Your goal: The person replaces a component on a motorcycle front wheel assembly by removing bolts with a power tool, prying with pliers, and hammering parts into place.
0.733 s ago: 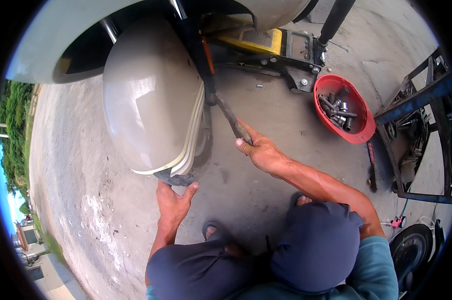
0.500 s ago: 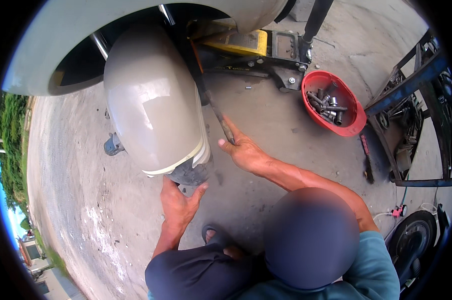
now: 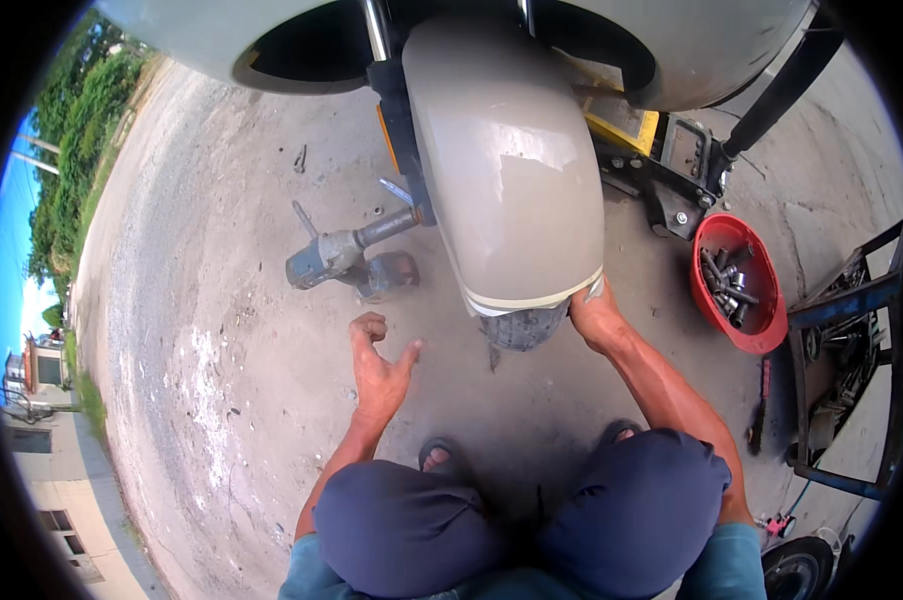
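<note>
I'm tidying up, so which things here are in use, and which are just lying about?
Likely in use:
tyre, right hand at its side
beige fender over the tyre
power tool, ahead of the open left hand
floor jack

Seemingly just lying about:
red hard hat
sockets inside it
red-handled tool

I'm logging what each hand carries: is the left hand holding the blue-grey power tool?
No, the left hand is open with nothing in it, and the power tool sits beyond its fingertips.
</note>
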A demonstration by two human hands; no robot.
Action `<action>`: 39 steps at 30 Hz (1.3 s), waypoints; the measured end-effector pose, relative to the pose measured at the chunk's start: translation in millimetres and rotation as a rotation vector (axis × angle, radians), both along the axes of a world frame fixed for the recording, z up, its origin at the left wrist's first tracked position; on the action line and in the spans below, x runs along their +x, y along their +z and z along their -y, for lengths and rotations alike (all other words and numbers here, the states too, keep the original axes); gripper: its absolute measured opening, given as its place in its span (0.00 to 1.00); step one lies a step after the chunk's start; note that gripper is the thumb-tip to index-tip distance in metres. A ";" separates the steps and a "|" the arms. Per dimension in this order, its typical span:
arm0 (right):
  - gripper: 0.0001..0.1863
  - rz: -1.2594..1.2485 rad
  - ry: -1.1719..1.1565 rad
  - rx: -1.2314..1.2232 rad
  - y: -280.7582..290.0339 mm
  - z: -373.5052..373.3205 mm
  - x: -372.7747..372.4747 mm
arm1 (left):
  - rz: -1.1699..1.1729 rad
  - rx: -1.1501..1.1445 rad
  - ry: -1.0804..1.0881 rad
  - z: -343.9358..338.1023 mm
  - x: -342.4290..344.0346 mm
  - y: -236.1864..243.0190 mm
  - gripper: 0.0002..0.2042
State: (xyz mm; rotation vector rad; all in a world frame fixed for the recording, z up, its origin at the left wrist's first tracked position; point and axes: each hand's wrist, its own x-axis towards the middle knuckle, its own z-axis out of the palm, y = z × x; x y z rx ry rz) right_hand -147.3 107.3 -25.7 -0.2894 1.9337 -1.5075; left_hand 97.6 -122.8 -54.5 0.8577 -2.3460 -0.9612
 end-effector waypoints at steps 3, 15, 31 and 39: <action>0.25 -0.010 -0.026 -0.053 -30.1 15.5 15.5 | -0.091 0.228 0.349 74.4 39.2 -25.5 0.41; 0.23 -0.272 0.332 0.426 -11.8 -6.1 -13.3 | -0.134 0.568 -0.145 143.9 -11.6 19.8 0.24; 0.23 -0.557 0.573 0.659 -32.3 -30.0 -17.3 | -0.127 0.998 -0.273 133.9 -16.1 51.5 0.12; 0.22 -0.512 0.559 0.674 -30.3 -31.5 -18.6 | -0.113 0.887 -0.242 137.1 -29.9 56.5 0.10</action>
